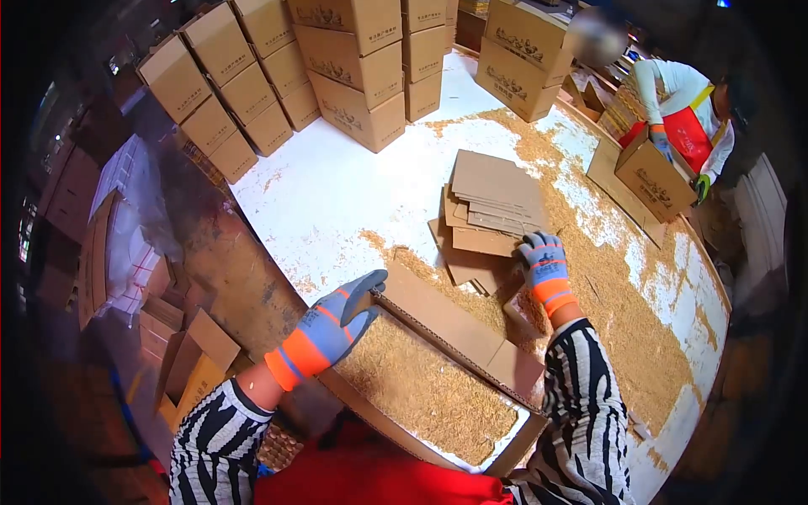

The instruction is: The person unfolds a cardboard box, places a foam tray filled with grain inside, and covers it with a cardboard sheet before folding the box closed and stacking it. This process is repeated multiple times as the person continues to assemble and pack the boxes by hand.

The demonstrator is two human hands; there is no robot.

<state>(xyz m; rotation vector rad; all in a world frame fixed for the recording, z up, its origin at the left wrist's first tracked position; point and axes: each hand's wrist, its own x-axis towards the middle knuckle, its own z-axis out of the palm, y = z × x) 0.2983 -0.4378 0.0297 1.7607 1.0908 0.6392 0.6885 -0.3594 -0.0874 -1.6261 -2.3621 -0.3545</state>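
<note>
An open cardboard box [438, 380] filled with loose golden-brown grain-like material stands at the near table edge, a white lining showing at one end. My left hand [343, 318], in a grey and orange glove, is closed on the box's upper left corner, fingers over the flap. Beyond the box lies a loose stack of flat cardboard sheets [497, 195]. My right hand [543, 259], gloved alike, rests at the stack's near right edge with its fingers curled; whether it grips a sheet cannot be made out. A small brown block-like item [523, 310] sits below that hand.
Stacked closed boxes [353, 80] line the table's far side. Golden material is scattered over the white table [295, 210]. At the right, a person in a red apron [694, 139] handles another box [654, 177]. Opened cartons [194, 362] and plastic wrap lie on the left.
</note>
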